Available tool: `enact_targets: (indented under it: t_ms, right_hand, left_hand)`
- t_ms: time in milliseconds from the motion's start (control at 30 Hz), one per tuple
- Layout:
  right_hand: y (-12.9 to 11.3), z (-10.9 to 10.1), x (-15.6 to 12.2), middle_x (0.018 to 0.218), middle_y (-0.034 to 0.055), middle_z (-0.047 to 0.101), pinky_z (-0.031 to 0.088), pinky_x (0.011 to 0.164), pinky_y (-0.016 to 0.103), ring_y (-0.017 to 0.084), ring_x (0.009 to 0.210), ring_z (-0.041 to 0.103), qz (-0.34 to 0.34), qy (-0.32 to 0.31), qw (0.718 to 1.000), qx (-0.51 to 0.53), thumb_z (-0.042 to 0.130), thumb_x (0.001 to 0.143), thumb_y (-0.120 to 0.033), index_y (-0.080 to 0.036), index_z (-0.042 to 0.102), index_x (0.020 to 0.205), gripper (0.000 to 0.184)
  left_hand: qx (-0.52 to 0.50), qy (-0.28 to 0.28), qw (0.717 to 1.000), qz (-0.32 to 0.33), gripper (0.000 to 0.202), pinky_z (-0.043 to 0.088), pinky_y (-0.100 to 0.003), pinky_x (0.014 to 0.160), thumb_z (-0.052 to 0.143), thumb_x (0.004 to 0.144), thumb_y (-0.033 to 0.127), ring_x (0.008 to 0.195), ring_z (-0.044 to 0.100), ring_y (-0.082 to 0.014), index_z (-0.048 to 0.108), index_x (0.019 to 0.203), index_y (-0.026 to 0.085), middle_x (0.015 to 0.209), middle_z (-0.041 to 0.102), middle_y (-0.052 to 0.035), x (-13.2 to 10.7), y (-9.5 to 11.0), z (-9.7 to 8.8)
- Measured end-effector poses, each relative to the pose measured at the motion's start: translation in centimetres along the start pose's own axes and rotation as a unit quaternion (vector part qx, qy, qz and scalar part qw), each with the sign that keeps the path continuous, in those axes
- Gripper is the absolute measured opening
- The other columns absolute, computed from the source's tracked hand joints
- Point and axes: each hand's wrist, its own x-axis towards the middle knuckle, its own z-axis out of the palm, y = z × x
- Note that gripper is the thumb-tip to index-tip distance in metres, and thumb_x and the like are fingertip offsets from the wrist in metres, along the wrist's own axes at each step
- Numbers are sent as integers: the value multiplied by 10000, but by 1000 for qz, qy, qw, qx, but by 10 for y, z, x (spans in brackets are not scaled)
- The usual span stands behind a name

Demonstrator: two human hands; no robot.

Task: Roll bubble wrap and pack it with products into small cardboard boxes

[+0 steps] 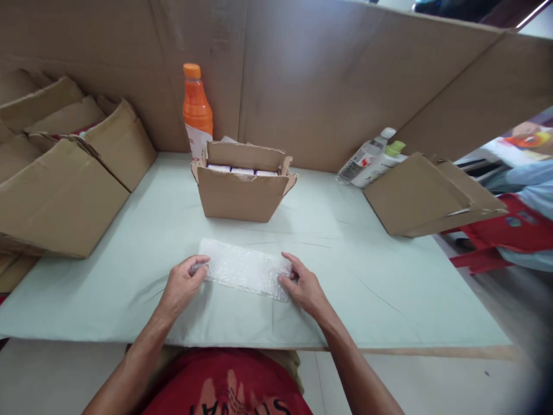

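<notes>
A flat strip of clear bubble wrap (244, 268) spans the space between my two hands, just above or on the table. My left hand (184, 282) grips its left end between thumb and fingers; something greyish shows between the fingertips, too small to name. At the right end, my right hand (305, 288) has its thumb and fingers closed around the edge of the wrap. Behind the wrap stands an open cardboard box (242, 193), upright, with several white-topped packs (242, 171) in a row inside.
Large open cardboard boxes (69, 190) crowd the left side of the table (345, 276). An orange bottle (197, 112) stands behind the small box. At right are a clear bottle (365, 155), a green-capped bottle (380, 164) and a tilted carton (417, 196). Cardboard panels (302, 86) wall the back.
</notes>
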Motion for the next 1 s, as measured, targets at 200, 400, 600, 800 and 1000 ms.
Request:
enact_targets:
  t_ms: [200, 400, 600, 800, 1000]
  right_hand:
    - [-2, -10, -21, 1258, 76, 717, 564, 945, 435, 247, 1033, 698, -54, -48, 997, 12, 620, 866, -298, -269, 608, 1395, 529]
    - [3, -8, -34, 1167, 84, 760, 536, 1001, 555, 322, 1177, 667, -110, -82, 989, -61, 656, 882, -312, -295, 758, 1154, 290]
    - [0, 5, -31, 1091, 58, 784, 553, 990, 556, 297, 1070, 720, -138, -33, 987, -78, 603, 899, -274, -288, 751, 1114, 261]
    - [-24, -30, -3, 1058, 29, 789, 587, 966, 462, 253, 1040, 730, -207, 50, 975, -60, 574, 926, -244, -293, 733, 1118, 255]
    - [-94, -107, 78, 1092, 58, 760, 564, 919, 382, 230, 1012, 704, -256, 208, 943, -32, 611, 926, -270, -243, 729, 1123, 232]
  left_hand:
    - [41, -11, 998, 34, 398, 389, -262, 521, 622, 737, 491, 538, 498, -154, 770, 944, 184, 625, 629, 15, -10, -3, -11]
    - [59, -25, 996, 54, 370, 496, -305, 620, 607, 745, 480, 637, 619, -195, 772, 922, 199, 795, 750, -36, -10, -4, -13]
    - [58, -50, 994, 83, 294, 551, -323, 693, 612, 755, 435, 786, 707, -244, 786, 875, 230, 876, 786, -49, -10, -3, -12]
    - [80, -52, 979, 178, 250, 554, -282, 601, 605, 809, 402, 830, 730, -248, 801, 854, 251, 885, 786, -66, -3, 37, -29]
    - [138, 139, 890, 412, 273, 543, -373, 947, 585, 873, 342, 1011, 707, -251, 773, 1036, 229, 1044, 769, -65, 41, 137, -55]
